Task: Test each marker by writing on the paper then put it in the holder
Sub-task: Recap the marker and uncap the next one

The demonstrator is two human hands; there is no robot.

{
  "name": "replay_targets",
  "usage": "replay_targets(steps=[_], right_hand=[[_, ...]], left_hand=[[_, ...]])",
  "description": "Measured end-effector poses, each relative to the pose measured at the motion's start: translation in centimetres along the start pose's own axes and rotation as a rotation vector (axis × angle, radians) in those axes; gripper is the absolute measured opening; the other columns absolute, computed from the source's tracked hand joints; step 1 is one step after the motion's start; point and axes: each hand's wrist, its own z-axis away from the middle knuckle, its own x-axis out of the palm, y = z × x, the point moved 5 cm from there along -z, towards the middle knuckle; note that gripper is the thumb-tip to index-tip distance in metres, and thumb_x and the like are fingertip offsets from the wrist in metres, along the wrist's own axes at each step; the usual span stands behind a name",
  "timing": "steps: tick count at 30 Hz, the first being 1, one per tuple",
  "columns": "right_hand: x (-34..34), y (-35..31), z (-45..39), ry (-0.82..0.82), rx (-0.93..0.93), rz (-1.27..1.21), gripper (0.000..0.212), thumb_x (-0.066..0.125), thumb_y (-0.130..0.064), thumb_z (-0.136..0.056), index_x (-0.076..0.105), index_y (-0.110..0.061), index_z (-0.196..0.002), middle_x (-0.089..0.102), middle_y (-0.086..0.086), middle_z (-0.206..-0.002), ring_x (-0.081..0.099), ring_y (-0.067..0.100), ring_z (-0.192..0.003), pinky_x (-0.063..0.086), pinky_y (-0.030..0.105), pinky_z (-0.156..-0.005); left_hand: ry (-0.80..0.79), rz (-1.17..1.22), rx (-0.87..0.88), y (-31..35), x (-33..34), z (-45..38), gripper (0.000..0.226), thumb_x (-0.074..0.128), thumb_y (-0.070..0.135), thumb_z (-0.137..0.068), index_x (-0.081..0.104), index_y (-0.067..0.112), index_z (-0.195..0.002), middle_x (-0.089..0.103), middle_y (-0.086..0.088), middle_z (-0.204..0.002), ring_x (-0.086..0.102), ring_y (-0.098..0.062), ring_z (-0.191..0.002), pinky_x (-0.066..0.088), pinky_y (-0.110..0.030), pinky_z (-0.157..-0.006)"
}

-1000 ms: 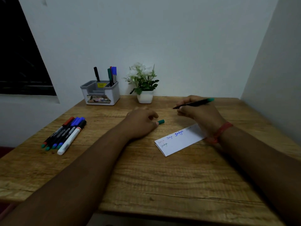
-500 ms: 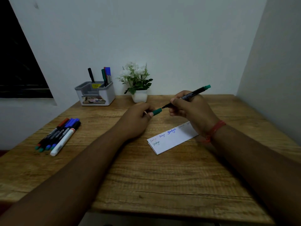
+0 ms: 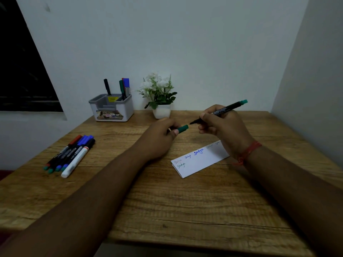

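My right hand [image 3: 221,125] grips an uncapped black marker with a green end [image 3: 229,107], tip pointing left. My left hand [image 3: 161,138] pinches its green cap [image 3: 182,128], the cap's mouth a small gap from the tip. Below the hands lies the folded white paper [image 3: 199,160] with several written words in red, green and blue. The grey-white holder [image 3: 111,108] stands at the back left with several markers upright in it. Several capped markers [image 3: 71,154] lie in a row at the left of the table.
A small white pot with a flowering plant [image 3: 159,97] stands beside the holder at the back. The wooden table [image 3: 167,210] meets a wall behind and another on the right. A dark window is at the far left.
Both hands have risen off the table and come together. The marker has lifted from the paper area, and the cap and the marker tip now almost meet.
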Motion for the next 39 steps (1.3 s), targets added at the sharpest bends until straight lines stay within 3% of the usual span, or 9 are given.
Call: replay_targets(steps=[7, 16, 20, 24, 27, 32, 34, 36, 39], right_hand=[[0.7, 0.6, 0.3, -0.072, -0.004, 0.062, 0.011, 0.070, -0.004, -0.091, 0.059, -0.004, -0.094, 0.070, 0.011, -0.082, 0.071, 0.020, -0.073, 0.061, 0.035, -0.072], [1.1, 0.6, 0.5, -0.137, -0.048, 0.064, 0.021, 0.077, -0.007, -0.085, 0.063, -0.016, -0.073, 0.061, 0.002, -0.070, 0.056, 0.018, -0.068, 0.048, 0.034, -0.064], [2.3, 0.3, 0.6, -0.152, -0.082, 0.013, 0.019, 0.073, 0.000, -0.087, 0.059, -0.009, -0.076, 0.059, 0.006, -0.068, 0.053, 0.016, -0.062, 0.045, 0.031, -0.059], [2.9, 0.2, 0.5, -0.095, -0.122, 0.166, 0.021, 0.070, -0.009, -0.092, 0.058, 0.008, -0.095, 0.059, 0.019, -0.081, 0.055, 0.019, -0.066, 0.048, 0.029, -0.059], [2.5, -0.2, 0.3, -0.016, -0.141, 0.211, 0.009, 0.067, -0.013, -0.095, 0.064, -0.004, -0.097, 0.067, 0.015, -0.090, 0.063, 0.020, -0.077, 0.054, 0.034, -0.068], [2.3, 0.4, 0.1, 0.038, -0.032, 0.142, 0.008, 0.059, -0.016, -0.101, 0.060, -0.008, -0.102, 0.070, 0.018, -0.101, 0.072, 0.027, -0.095, 0.063, 0.040, -0.080], [3.0, 0.3, -0.2, 0.012, 0.010, 0.156, 0.014, 0.053, -0.019, -0.104, 0.056, -0.005, -0.106, 0.071, 0.019, -0.099, 0.074, 0.029, -0.089, 0.064, 0.043, -0.077], [4.1, 0.3, -0.5, -0.043, 0.054, 0.240, 0.019, 0.051, -0.022, -0.105, 0.054, -0.003, -0.109, 0.071, 0.016, -0.094, 0.075, 0.027, -0.079, 0.063, 0.042, -0.071], [6.2, 0.6, -1.4, -0.133, 0.096, 0.325, 0.018, 0.052, -0.023, -0.104, 0.056, -0.005, -0.104, 0.066, 0.014, -0.085, 0.069, 0.023, -0.067, 0.062, 0.037, -0.059]], left_hand=[[0.005, 0.047, 0.039, 0.6, -0.1, 0.3, 0.017, 0.056, 0.020, -0.100, 0.065, 0.020, -0.115, 0.057, 0.012, -0.102, 0.051, -0.002, -0.091, 0.035, -0.004, -0.070], [-0.033, 0.171, 0.095, 1.2, -0.3, 0.1, 0.017, 0.060, 0.014, -0.097, 0.070, 0.019, -0.110, 0.064, 0.012, -0.091, 0.058, 0.002, -0.079, 0.042, -0.016, -0.069], [-0.088, 0.242, 0.099, 1.8, -0.3, 0.3, 0.020, 0.058, 0.008, -0.098, 0.070, 0.020, -0.107, 0.067, 0.012, -0.078, 0.063, 0.003, -0.071, 0.047, -0.012, -0.067], [-0.147, 0.323, 0.104, 2.6, 0.6, 0.7, 0.022, 0.055, 0.006, -0.099, 0.068, 0.019, -0.110, 0.072, 0.008, -0.092, 0.071, -0.007, -0.081, 0.054, -0.020, -0.079], [-0.061, 0.388, 0.055, 2.1, 0.3, 0.3, 0.021, 0.056, 0.014, -0.100, 0.068, 0.019, -0.117, 0.071, 0.009, -0.098, 0.071, -0.008, -0.080, 0.054, -0.020, -0.077], [-0.107, 0.072, -0.041, -0.6, -0.7, -0.2, 0.034, 0.055, 0.037, -0.100, 0.058, 0.026, -0.132, 0.059, 0.007, -0.127, 0.059, -0.003, -0.101, 0.048, -0.026, -0.083], [-0.176, -0.133, -0.083, -1.9, -1.7, -0.9, 0.050, 0.054, 0.046, -0.098, 0.046, 0.026, -0.143, 0.048, -0.001, -0.144, 0.052, -0.017, -0.122, 0.045, -0.040, -0.102], [-0.197, -0.334, -0.102, -3.1, -3.3, -1.4, 0.062, 0.049, 0.054, -0.098, 0.034, 0.026, -0.151, 0.035, -0.005, -0.157, 0.036, -0.027, -0.140, 0.029, -0.052, -0.115], [-0.201, -0.518, -0.142, -5.6, -6.4, -1.0, 0.071, 0.041, 0.061, -0.098, 0.018, 0.029, -0.157, 0.015, -0.002, -0.166, 0.016, -0.031, -0.150, 0.014, -0.061, -0.117]])
